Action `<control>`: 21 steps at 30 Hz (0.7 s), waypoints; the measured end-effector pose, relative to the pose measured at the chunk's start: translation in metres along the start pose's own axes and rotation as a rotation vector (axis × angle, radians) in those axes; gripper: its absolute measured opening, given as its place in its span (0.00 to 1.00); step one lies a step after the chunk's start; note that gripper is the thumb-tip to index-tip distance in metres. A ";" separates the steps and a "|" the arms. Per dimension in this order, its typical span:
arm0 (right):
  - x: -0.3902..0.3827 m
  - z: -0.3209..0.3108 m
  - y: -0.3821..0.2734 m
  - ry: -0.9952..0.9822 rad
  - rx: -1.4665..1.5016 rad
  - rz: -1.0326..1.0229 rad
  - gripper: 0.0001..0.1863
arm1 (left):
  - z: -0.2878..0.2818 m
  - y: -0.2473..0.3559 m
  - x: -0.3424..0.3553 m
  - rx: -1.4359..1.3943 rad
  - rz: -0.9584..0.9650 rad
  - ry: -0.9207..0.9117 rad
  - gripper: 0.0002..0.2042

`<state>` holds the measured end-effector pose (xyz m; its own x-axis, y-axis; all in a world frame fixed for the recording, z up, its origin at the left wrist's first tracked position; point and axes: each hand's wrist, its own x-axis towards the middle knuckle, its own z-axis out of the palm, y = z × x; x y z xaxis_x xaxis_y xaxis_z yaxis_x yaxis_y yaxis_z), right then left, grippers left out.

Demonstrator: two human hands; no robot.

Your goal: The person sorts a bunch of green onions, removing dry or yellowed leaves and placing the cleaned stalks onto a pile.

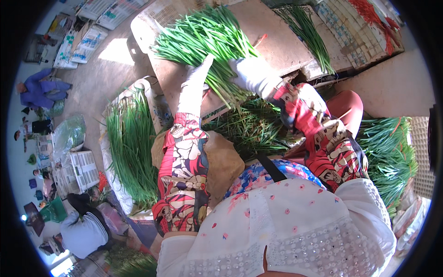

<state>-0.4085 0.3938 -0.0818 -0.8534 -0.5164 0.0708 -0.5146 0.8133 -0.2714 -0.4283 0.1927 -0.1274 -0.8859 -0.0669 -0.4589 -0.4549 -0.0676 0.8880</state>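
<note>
A large loose bunch of green chives [203,37] lies on a worn board [281,41] in front of me, with the stalk ends pointing toward me. My left hand [198,76], in a white glove, lies against the left side of the stalks, fingers stretched out. From the right, my right hand [254,74], also in a white glove, touches the stalks with its fingers apart. Bright light washes out detail on both gloves. Patterned sleeve covers [182,171] reach over my forearms. Below the board, a heap of loose green leaves and trimmings [254,124] lies near my knees.
More chives [131,147] fill a lined crate on the left. Tied bunches [387,157] are stacked on the right. A smaller bunch [309,37] and red ties [376,21] lie at the far right. People [85,231] sit among crates on the left.
</note>
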 end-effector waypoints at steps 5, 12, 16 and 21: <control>-0.067 -0.022 -0.033 -0.645 0.061 -0.424 0.12 | -0.035 -0.011 0.019 0.074 0.032 -0.061 0.46; -0.053 0.088 -0.023 -0.865 0.519 -0.432 0.19 | -0.011 -0.001 0.019 0.168 -0.093 0.030 0.35; -0.059 0.065 -0.043 -1.076 0.237 -0.400 0.20 | -0.025 -0.015 0.030 0.143 -0.059 -0.003 0.33; -0.048 -0.006 -0.047 -0.319 0.254 -0.513 0.22 | -0.018 0.009 0.022 0.325 -0.087 -0.140 0.28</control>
<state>-0.3433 0.3819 -0.0669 -0.4181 -0.9080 -0.0260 -0.7809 0.3739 -0.5003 -0.4499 0.1724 -0.1301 -0.8364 0.0638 -0.5443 -0.5137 0.2549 0.8192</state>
